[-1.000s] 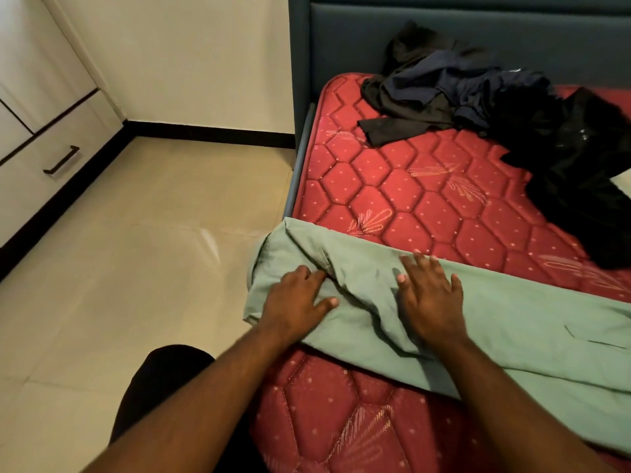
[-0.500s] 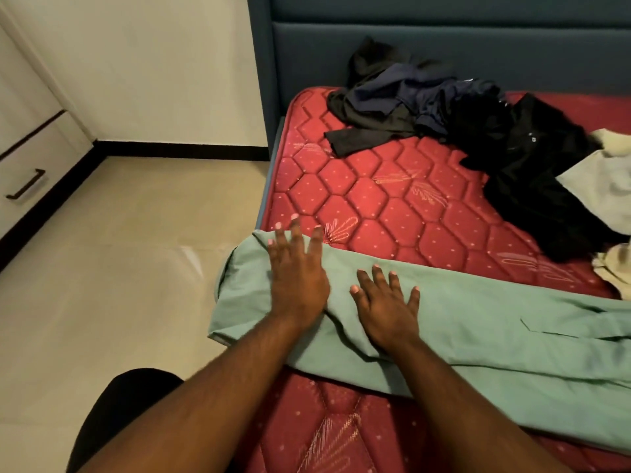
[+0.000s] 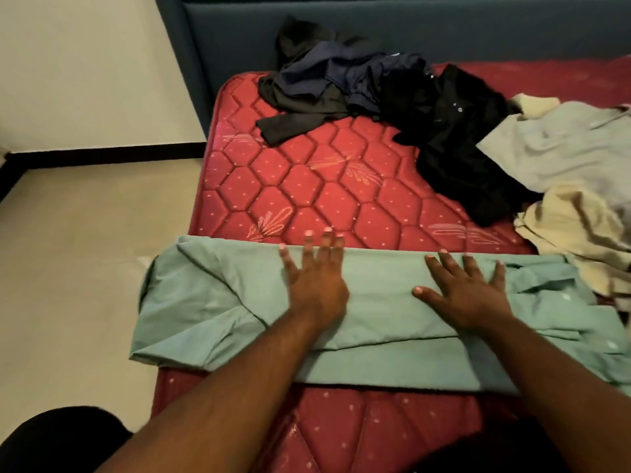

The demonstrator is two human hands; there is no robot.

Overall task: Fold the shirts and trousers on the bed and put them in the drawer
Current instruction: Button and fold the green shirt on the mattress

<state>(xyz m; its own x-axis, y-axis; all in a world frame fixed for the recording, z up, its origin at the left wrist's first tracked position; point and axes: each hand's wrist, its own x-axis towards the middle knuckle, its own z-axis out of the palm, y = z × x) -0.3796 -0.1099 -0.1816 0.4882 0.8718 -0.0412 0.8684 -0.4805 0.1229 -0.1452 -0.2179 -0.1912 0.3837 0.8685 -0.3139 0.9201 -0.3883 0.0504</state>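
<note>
A green shirt [image 3: 382,302] lies folded lengthwise across the near edge of the red quilted mattress [image 3: 307,186], its left end hanging past the bed's side. My left hand [image 3: 316,274] presses flat on the shirt's middle, fingers straight and reaching its far edge. My right hand [image 3: 467,291] lies flat on the shirt further right, fingers spread. Nothing is gripped. No drawer is in sight.
A heap of dark navy and black clothes [image 3: 375,93] sits at the head of the bed by the blue headboard [image 3: 341,32]. A pale grey-green garment [image 3: 563,148] and a cream one [image 3: 573,230] lie at the right. Beige tiled floor [image 3: 85,250] is to the left.
Both hands have slid rightward along the green shirt and now lie flat and wider apart. The view has turned right, so the drawer unit on the left has left the frame.
</note>
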